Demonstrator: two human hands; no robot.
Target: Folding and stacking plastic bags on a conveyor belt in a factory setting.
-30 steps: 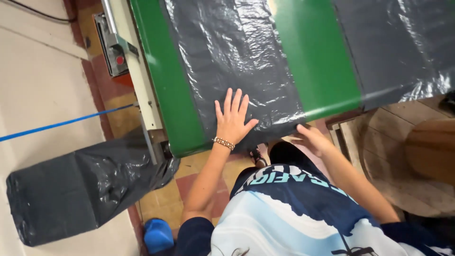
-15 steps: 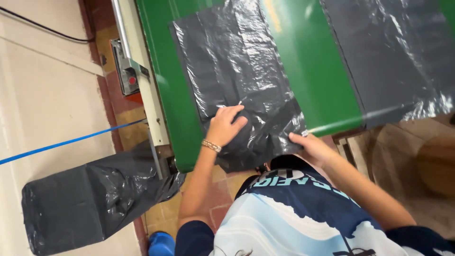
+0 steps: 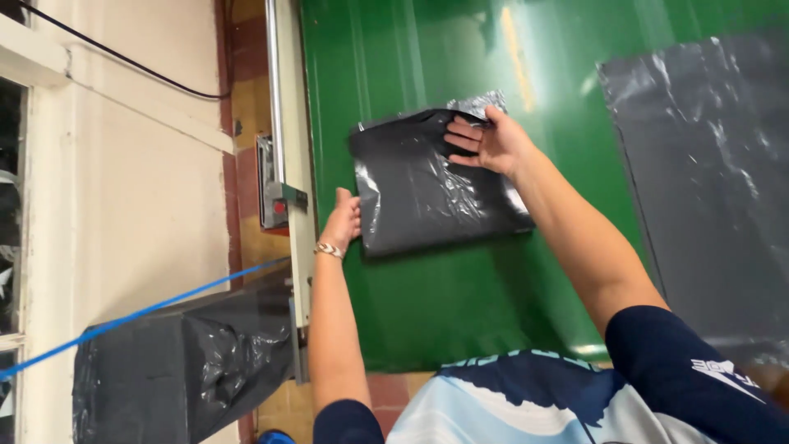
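A folded black plastic bag [image 3: 436, 185] is pinched at its edges by the left hand [image 3: 343, 220] and right hand [image 3: 486, 141], kept flat near the green tabletop's [image 3: 460, 304] left edge.

Both bare arms reach forward from short dark blue sleeves. The left hand [image 3: 343, 220] is extended on a nearly straight arm, a metal bracelet at the wrist, its fingers closed on the left edge of the folded black plastic bag [image 3: 427, 193]. The right hand [image 3: 489, 144] lies at the bag's far right corner, palm turned leftward, fingers curled onto the plastic, forearm angled across.
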